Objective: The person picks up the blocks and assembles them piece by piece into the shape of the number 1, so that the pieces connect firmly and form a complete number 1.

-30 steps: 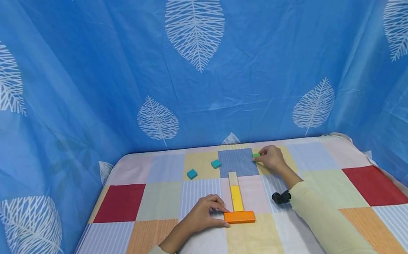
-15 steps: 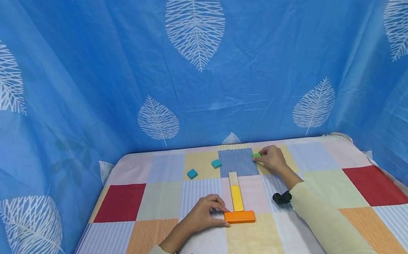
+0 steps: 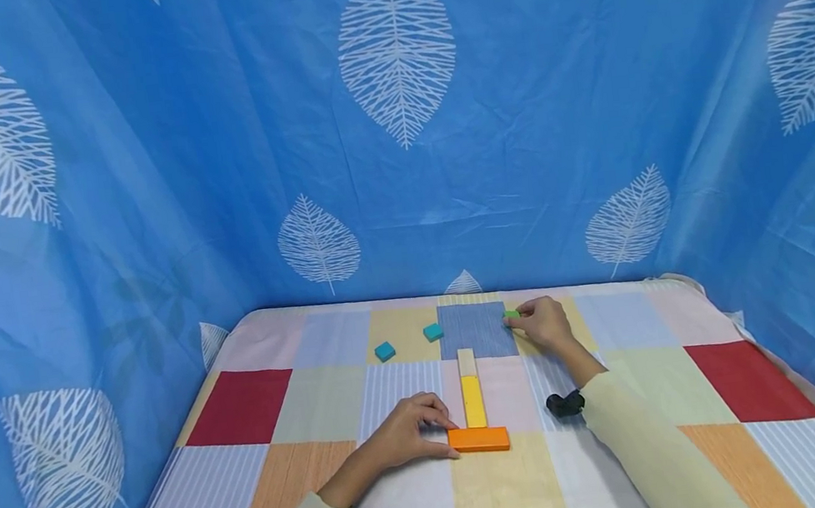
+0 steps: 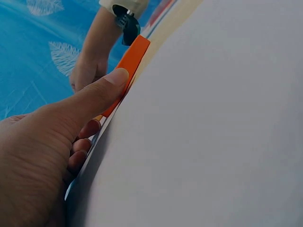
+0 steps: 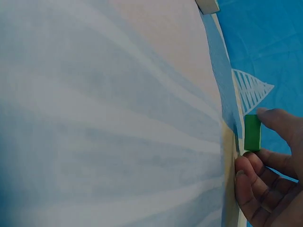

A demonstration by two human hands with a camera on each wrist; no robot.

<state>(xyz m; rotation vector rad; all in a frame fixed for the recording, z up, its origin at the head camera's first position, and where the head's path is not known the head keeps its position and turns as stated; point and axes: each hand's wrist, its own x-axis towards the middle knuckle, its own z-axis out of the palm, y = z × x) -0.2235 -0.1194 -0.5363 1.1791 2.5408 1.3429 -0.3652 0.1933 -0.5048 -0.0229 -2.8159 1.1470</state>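
My left hand (image 3: 412,429) pinches the left end of an orange block (image 3: 480,439) lying crosswise on the patchwork cloth. In the left wrist view the thumb presses on the near face of that orange block (image 4: 137,53). Running away from it, a yellow block (image 3: 473,401) and a pale wooden block (image 3: 467,362) lie end to end in a line. Farther back on the right, my right hand (image 3: 545,324) holds a small green block (image 3: 511,315) between thumb and fingers. The right wrist view shows the green block (image 5: 253,133) pinched at its two ends.
Two small teal blocks, a left one (image 3: 384,351) and a right one (image 3: 433,332), lie toward the back, left of the line. The patchwork cloth (image 3: 240,407) covers the table. A blue leaf-print curtain (image 3: 512,108) hangs behind and at both sides.
The head view has shifted slightly. Both hands keep their holds on the orange and green blocks, and the blocks keep their places on the cloth.
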